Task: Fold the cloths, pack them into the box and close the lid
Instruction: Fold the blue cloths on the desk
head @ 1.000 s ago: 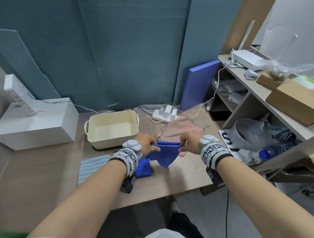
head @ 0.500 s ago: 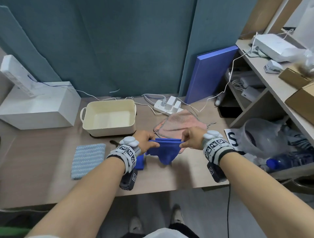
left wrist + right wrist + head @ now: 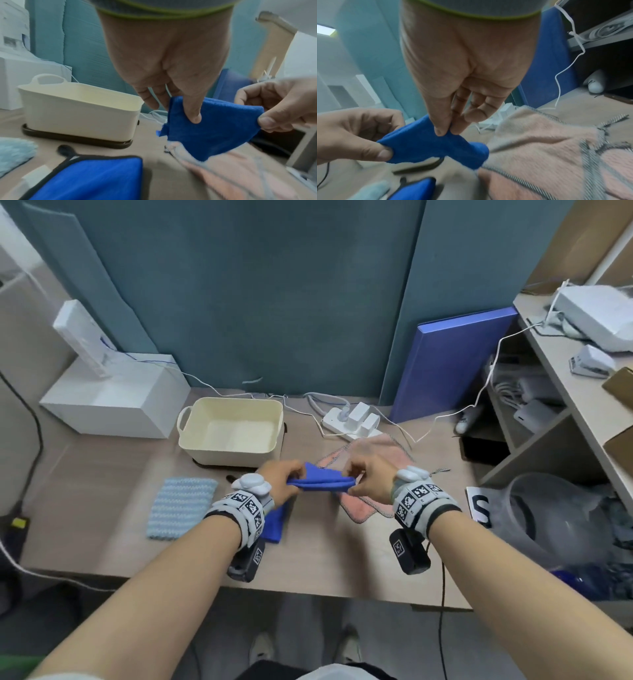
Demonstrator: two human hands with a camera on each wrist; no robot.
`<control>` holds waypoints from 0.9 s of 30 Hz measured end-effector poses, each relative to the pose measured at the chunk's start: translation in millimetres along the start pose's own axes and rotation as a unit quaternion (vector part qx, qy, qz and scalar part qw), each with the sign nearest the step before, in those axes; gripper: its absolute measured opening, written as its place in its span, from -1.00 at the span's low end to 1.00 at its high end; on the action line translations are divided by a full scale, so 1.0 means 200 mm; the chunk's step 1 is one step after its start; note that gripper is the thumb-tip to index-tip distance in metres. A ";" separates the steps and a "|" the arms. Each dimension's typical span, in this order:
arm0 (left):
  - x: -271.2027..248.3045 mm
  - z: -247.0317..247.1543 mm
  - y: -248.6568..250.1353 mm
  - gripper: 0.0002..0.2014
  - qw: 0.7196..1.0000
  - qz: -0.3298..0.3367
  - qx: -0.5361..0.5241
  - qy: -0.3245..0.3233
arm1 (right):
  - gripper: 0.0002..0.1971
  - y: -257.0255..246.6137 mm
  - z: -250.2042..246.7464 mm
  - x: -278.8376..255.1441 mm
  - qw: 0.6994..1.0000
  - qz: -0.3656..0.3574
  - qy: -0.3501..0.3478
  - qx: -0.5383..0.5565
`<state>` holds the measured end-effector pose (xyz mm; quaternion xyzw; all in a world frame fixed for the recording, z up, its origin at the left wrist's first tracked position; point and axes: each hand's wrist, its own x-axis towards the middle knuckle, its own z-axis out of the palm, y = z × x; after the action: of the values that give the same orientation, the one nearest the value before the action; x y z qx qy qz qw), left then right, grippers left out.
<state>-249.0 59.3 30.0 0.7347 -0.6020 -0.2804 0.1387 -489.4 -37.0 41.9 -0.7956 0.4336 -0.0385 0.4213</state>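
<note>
Both hands hold a small blue cloth (image 3: pixel 322 479) (image 3: pixel 211 129) (image 3: pixel 436 147) stretched between them above the table. My left hand (image 3: pixel 284 479) (image 3: pixel 188 108) pinches its left end, and my right hand (image 3: pixel 363 477) (image 3: pixel 447 129) pinches its right end. A cream open box (image 3: pixel 233 429) (image 3: pixel 77 108) stands just behind, on a dark lid. A pink cloth (image 3: pixel 370 501) (image 3: pixel 547 148) lies spread under my right hand. A folded blue cloth with black trim (image 3: pixel 274 525) (image 3: pixel 94 178) lies below my left wrist. A folded light-blue cloth (image 3: pixel 180 506) sits to the left.
A white power strip (image 3: pixel 352 421) with cables lies behind the pink cloth. A white box (image 3: pixel 113 402) stands at the back left, a blue board (image 3: pixel 452 364) leans on the wall, and cluttered shelves (image 3: pixel 565 412) flank the right. The table's front edge (image 3: pixel 308 590) is near.
The hanging blue cloth has been drawn up into a flatter, taut bundle between the two hands, which have risen slightly toward the box. The head view has tipped further down.
</note>
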 end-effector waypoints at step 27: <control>-0.14 0.51 -0.44 -0.10 0.944 -0.006 0.286 -0.162 | -0.36 0.30 0.68 0.16 0.975 0.098 -0.168 -0.106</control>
<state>-241.3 119.8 -93.4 0.6916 -0.6670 -0.2120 -0.1783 -451.1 10.8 -96.4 -0.7845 0.4338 0.1834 0.4033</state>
